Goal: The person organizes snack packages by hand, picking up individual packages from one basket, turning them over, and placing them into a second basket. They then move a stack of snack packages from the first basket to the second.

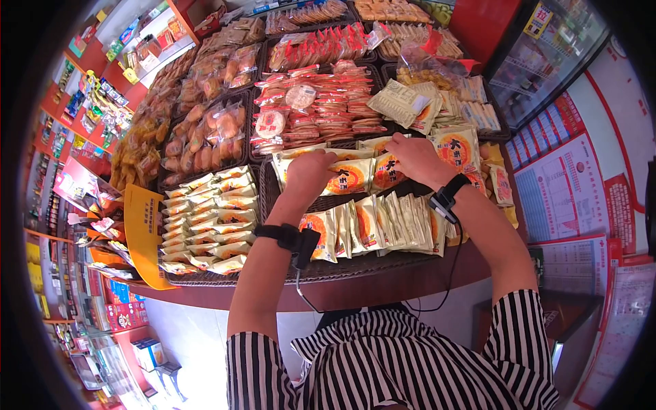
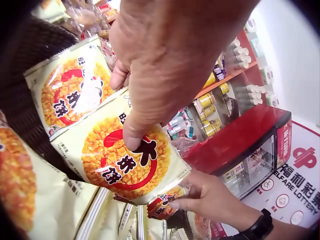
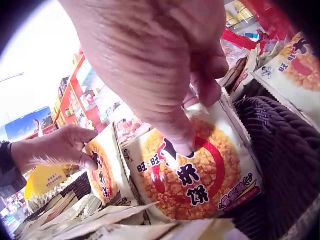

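My left hand pinches a cream rice cracker packet by its top edge, the thumb flat on its printed front. In the left wrist view, another rice cracker packet lies right beside it. My right hand pinches a second cream packet, its thumb on the front and its fingers behind. Both packets stand side by side at the back of a dark wicker basket. In front of them, a row of similar packets stands on edge.
Stacked cracker packets fill the basket to the left, beside a yellow card. Red-wrapped crackers lie behind, and loose flat packets at back right. A glass-fronted cabinet stands to the right, stocked shelves to the left.
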Tool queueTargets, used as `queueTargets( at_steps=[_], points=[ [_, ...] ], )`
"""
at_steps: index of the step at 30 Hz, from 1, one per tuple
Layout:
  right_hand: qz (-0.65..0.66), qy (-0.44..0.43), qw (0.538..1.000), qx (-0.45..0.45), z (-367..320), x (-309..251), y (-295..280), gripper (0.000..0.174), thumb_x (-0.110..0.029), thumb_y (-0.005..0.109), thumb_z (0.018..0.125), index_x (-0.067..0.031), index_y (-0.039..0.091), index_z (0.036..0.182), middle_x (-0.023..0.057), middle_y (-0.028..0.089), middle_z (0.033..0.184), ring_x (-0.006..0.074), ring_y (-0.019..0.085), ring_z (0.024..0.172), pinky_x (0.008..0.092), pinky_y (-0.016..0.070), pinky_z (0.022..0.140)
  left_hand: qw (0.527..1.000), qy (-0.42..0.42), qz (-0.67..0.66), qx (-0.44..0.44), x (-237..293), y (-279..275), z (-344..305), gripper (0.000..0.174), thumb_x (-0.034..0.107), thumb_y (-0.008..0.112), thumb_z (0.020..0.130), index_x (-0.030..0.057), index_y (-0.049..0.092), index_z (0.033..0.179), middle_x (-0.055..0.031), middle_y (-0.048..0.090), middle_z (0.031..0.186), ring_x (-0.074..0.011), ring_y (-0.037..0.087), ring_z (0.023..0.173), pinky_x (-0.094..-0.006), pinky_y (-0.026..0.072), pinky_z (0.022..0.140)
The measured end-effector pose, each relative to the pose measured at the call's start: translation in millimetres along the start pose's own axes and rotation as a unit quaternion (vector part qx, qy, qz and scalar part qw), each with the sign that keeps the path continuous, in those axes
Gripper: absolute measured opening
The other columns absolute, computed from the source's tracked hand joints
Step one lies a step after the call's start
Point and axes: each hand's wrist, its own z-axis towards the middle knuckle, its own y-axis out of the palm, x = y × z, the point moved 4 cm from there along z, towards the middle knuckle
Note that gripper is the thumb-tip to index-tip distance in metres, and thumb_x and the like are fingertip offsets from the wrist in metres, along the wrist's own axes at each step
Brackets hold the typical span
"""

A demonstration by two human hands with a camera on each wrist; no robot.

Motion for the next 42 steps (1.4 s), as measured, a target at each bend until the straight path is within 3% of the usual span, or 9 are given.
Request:
queueTargets(
  at_steps=[3, 8, 13, 19, 25, 33, 42],
  points=[
    [-0.023, 0.025, 0.999, -0.003, 2, 6, 3, 0.024, -0.015, 0.068, 0.071, -0.0071, 0.060, 0.093, 0.0083, 0.055, 0.090, 0.0307, 0.060, 0.080, 0.0419, 0.0492, 0.068, 1.000, -0.011, -0.006, 0.010, 0, 3, 2, 0.028, 0.024, 0.070, 0.071, 0.0101, 0.064, 0.094, -0.0077, 0.060, 0.082, -0.0293, 0.061, 0.080, -0.0403, 0.0475, 0.069],
    [0.066, 0.071, 0.995, 0.021, -2, 35, 2, 0.026, -0.018, 0.067, 0.072, -0.0108, 0.062, 0.097, 0.0095, 0.059, 0.090, 0.0302, 0.060, 0.084, 0.0419, 0.0491, 0.071, 0.998, -0.009, 0.043, 0.036, 4, 10, 7, 0.023, 0.028, 0.069, 0.071, 0.0134, 0.064, 0.087, -0.0065, 0.059, 0.078, -0.0271, 0.061, 0.077, -0.0398, 0.0484, 0.066],
    [0.061, 0.085, 0.994, 0.014, -1, 37, 0, 0.027, -0.020, 0.066, 0.074, -0.0101, 0.062, 0.099, 0.0101, 0.059, 0.090, 0.0298, 0.060, 0.087, 0.0414, 0.0491, 0.073, 0.989, 0.010, 0.143, 0.048, 18, 20, 10, 0.019, 0.028, 0.069, 0.070, 0.0147, 0.062, 0.083, -0.0018, 0.058, 0.079, -0.0206, 0.059, 0.081, -0.0363, 0.0456, 0.072],
    [0.049, 0.091, 0.995, -0.001, -1, 34, -2, 0.025, -0.018, 0.065, 0.075, -0.0092, 0.062, 0.098, 0.0100, 0.059, 0.091, 0.0299, 0.060, 0.087, 0.0412, 0.0494, 0.073, 0.980, 0.035, 0.176, 0.086, 25, 20, 6, 0.021, 0.026, 0.070, 0.068, 0.0128, 0.059, 0.080, -0.0022, 0.053, 0.079, -0.0212, 0.055, 0.081, -0.0364, 0.0425, 0.071],
    [0.040, 0.097, 0.994, -0.004, -3, 31, -5, 0.024, -0.016, 0.064, 0.074, -0.0079, 0.062, 0.096, 0.0101, 0.059, 0.091, 0.0303, 0.061, 0.085, 0.0413, 0.0498, 0.071, 0.980, 0.033, 0.171, 0.091, 26, 15, 2, 0.034, 0.030, 0.075, 0.064, 0.0141, 0.056, 0.088, -0.0036, 0.052, 0.087, -0.0218, 0.053, 0.088, -0.0376, 0.0430, 0.072],
    [0.046, 0.089, 0.995, 0.011, -6, 28, -11, 0.023, -0.014, 0.063, 0.073, -0.0072, 0.061, 0.095, 0.0105, 0.058, 0.090, 0.0306, 0.061, 0.084, 0.0420, 0.0497, 0.070, 0.983, 0.019, 0.162, 0.087, 22, 18, 2, 0.035, 0.030, 0.075, 0.063, 0.0137, 0.057, 0.088, -0.0035, 0.052, 0.091, -0.0220, 0.053, 0.089, -0.0376, 0.0438, 0.073],
    [0.006, 0.052, 0.998, 0.024, -3, 15, -8, 0.018, -0.009, 0.052, 0.079, -0.0065, 0.061, 0.095, 0.0119, 0.056, 0.087, 0.0306, 0.062, 0.078, 0.0419, 0.0505, 0.067, 0.982, -0.017, 0.160, 0.095, 17, 20, 3, 0.038, 0.034, 0.076, 0.063, 0.0121, 0.057, 0.088, -0.0035, 0.052, 0.093, -0.0220, 0.053, 0.090, -0.0371, 0.0435, 0.075]
  ],
)
